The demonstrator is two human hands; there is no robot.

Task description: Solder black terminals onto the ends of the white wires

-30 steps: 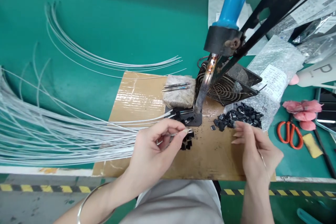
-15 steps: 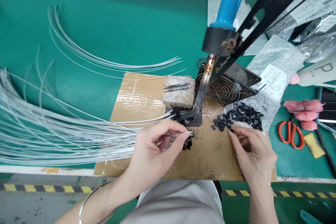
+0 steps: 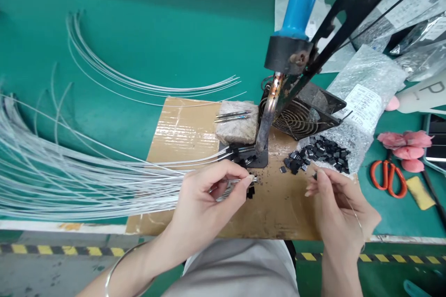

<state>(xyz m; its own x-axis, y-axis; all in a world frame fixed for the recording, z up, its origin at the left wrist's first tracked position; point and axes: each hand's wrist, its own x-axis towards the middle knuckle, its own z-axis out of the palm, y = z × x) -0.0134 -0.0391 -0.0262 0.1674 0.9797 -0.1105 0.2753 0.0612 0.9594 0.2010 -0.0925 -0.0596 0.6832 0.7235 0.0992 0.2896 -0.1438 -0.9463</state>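
My left hand [image 3: 216, 190] is closed in a pinch around the end of a grey wire [image 3: 237, 179], whose bare tip pokes out past thumb and forefinger. Beneath that hand, a thick bundle of grey wires [image 3: 139, 188] runs off to the left. Some ends carry small black connectors [image 3: 250, 192]. At the front of the loose connector pile [image 3: 325, 154], my right hand [image 3: 343, 202] pinches a small black connector [image 3: 315, 176], mostly covered by the fingertips. Over the work hangs a soldering iron [image 3: 268, 116] with a blue collar, its tip above a black plate [image 3: 262, 160].
A cardboard sheet [image 3: 278, 222] lies on the green table [image 3: 174, 32]. Behind the iron stands a small fan [image 3: 296, 113]; beside it is a block [image 3: 237, 127] with metal rods. Bubble wrap [image 3: 365, 74], orange-handled scissors [image 3: 388, 178] and a yellow sponge [image 3: 420, 192] lie right.
My right hand has drawn back slightly from the pile and turned, with a small black connector now between its fingertips. The left hand has stayed nearly in place.
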